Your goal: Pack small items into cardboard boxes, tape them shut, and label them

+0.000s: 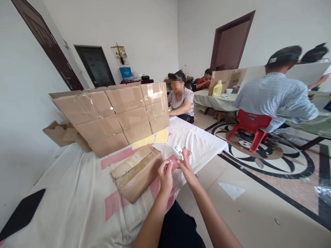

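Note:
My left hand [166, 175] is closed in a pinch at the table's near right edge. A tiny whitish bit shows at its fingertips, too small to name. Close by on the right is my right hand [186, 168], its fingers apart, one pointing up and the thumb toward the left hand. Just beyond them lies a small white object with a greenish label [177, 150], near the raised finger; whether they touch I cannot tell. Left of my hands, a taped brown cardboard box [139, 170] rests on the white and pink cloth [90, 182].
Stacked cardboard boxes [116, 113] form a wall at the table's back. Yellow sheets [151, 138] lie before it. A person [182, 100] sits beyond the far end. Right, another person sits on a red chair [252, 122]. A dark flat object [23, 213] lies lower left.

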Motion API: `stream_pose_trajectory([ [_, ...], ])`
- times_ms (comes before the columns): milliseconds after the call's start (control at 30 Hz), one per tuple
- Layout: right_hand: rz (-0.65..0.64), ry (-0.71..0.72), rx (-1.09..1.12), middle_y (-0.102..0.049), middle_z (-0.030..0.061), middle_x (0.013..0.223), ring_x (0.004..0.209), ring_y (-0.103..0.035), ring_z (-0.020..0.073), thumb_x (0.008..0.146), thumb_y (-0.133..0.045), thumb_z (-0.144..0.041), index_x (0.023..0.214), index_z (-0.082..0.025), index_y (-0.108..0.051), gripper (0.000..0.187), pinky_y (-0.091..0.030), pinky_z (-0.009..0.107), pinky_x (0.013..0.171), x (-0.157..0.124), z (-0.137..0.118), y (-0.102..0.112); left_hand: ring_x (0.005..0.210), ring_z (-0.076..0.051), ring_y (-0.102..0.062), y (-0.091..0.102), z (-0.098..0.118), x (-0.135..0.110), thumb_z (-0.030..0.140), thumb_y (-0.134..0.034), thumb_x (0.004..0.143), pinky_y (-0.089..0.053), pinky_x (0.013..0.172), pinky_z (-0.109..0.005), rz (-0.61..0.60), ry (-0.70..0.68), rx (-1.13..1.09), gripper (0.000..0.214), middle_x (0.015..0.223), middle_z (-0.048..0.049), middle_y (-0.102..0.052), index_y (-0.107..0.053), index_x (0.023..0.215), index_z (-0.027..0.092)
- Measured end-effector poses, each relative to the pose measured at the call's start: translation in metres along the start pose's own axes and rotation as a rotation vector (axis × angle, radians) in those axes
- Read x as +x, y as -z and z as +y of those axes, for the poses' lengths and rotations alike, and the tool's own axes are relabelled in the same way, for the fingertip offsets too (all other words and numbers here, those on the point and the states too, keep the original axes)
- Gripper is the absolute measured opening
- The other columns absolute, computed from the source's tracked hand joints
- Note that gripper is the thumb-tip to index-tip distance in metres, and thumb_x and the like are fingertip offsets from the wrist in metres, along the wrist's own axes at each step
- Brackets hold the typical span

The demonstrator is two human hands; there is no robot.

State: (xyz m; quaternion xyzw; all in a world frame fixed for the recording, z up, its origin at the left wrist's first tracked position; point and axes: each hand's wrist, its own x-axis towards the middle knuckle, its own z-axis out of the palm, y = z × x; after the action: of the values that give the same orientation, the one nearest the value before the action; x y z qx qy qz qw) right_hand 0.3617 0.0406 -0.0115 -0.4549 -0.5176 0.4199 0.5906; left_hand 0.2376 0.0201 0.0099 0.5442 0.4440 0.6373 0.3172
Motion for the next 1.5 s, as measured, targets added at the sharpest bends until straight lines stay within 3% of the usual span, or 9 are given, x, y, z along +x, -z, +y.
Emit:
stream_pose_trajectory([
  [200,-0.19,0.237,-0.088,-0.047,0.0043,0.161,0.143,-0.048,0.0283,0.093,-0.065,-0.045,0.156,-0.038,-0.048,0.065,-0.044,0.05,0.116,0.039,-0.05,-0.01,0.062,-0.013,-0.044,0.048,0.043,-0.02,0.038,-0.063,0.095,-0.038,0.06,-0.025,0.052,-0.092,0.068,0.031,0.065,0.0026,-0.048,-0.06,0.071,0.019],
  [400,-0.462,0.129,0.155,-0.053,0.0014,0.158,0.135,-0.056,0.0268,0.089,-0.065,-0.038,0.147,-0.037,-0.059,0.059,-0.043,0.049,0.117,0.081,-0.057,-0.082,0.056,-0.012,-0.044,0.111,0.035,-0.003,0.043,-0.069,0.09,-0.036,0.054,-0.024,0.191,-0.131,0.131,0.031,0.06,0.0038,-0.049,-0.062,0.072,0.019],
  [567,-0.469,0.236,0.034,-0.06,0.0031,0.149,0.144,-0.046,0.0286,0.078,-0.063,-0.017,0.142,-0.034,-0.065,0.065,-0.028,0.05,0.127,0.071,-0.037,-0.129,0.054,-0.01,-0.045,0.139,0.035,0.021,0.043,-0.073,0.087,-0.038,0.053,-0.022,0.319,-0.139,-0.052,0.034,0.056,0.0048,-0.048,-0.058,0.069,0.019],
  [767,-0.504,0.428,-0.298,-0.06,0.0075,0.142,0.138,-0.046,0.0306,0.085,-0.063,-0.02,0.129,-0.028,-0.074,0.046,-0.03,0.054,0.122,0.049,-0.047,-0.125,0.048,-0.006,-0.037,0.162,0.076,0.015,0.039,-0.083,0.079,-0.032,0.046,-0.016,0.493,0.06,-0.318,0.034,0.054,0.009,-0.04,-0.055,0.073,0.019],
  [967,-0.479,0.438,-0.393,-0.059,0.0151,0.136,0.133,-0.051,0.0323,0.087,-0.068,-0.027,0.122,-0.021,-0.077,0.036,-0.037,0.053,0.116,0.041,-0.101,-0.112,0.047,-0.005,-0.032,0.169,0.082,-0.001,0.046,-0.08,0.084,-0.03,0.044,-0.015,0.51,0.018,-0.292,0.035,0.055,0.0097,-0.035,-0.058,0.078,0.019],
  [1067,-0.646,0.399,-0.254,-0.069,0.0097,0.116,0.103,-0.064,0.0228,0.094,-0.064,-0.032,0.112,-0.021,-0.079,0.026,-0.049,0.042,0.097,0.032,-0.133,-0.121,0.048,-0.006,-0.034,0.166,0.079,-0.006,0.048,-0.075,0.09,-0.034,0.046,-0.016,0.466,-0.075,-0.225,0.034,0.058,0.0085,-0.039,-0.058,0.08,0.02],
  [1167,-0.824,0.367,-0.174,-0.072,0.0062,0.11,0.08,-0.059,0.0146,0.093,-0.068,-0.035,0.104,-0.021,-0.079,0.021,-0.048,0.033,0.078,0.024,-0.155,-0.139,0.049,-0.007,-0.038,0.165,0.077,-0.009,0.047,-0.07,0.095,-0.036,0.047,-0.018,0.42,-0.125,-0.128,0.032,0.058,0.0075,-0.041,-0.058,0.081,0.021],
  [1367,-0.954,0.47,-0.088,-0.067,0.0034,0.103,0.077,-0.053,0.0127,0.085,-0.079,-0.028,0.093,-0.022,-0.076,0.011,-0.043,0.028,0.068,0.011,-0.161,-0.164,0.051,-0.009,-0.037,0.163,0.067,-0.02,0.045,-0.063,0.098,-0.035,0.05,-0.02,0.501,-0.151,-0.017,0.032,0.058,0.0071,-0.042,-0.056,0.079,0.021],
  [1500,-0.898,0.531,-0.109,-0.064,0.0046,0.109,0.082,-0.057,0.0134,0.089,-0.069,-0.018,0.081,-0.021,-0.072,0.009,-0.042,0.028,0.068,0.009,-0.158,-0.16,0.055,-0.01,-0.042,0.163,0.058,-0.027,0.042,-0.059,0.099,-0.036,0.054,-0.023,0.464,-0.057,0.176,0.034,0.06,0.0036,-0.048,-0.065,0.075,0.019],
])
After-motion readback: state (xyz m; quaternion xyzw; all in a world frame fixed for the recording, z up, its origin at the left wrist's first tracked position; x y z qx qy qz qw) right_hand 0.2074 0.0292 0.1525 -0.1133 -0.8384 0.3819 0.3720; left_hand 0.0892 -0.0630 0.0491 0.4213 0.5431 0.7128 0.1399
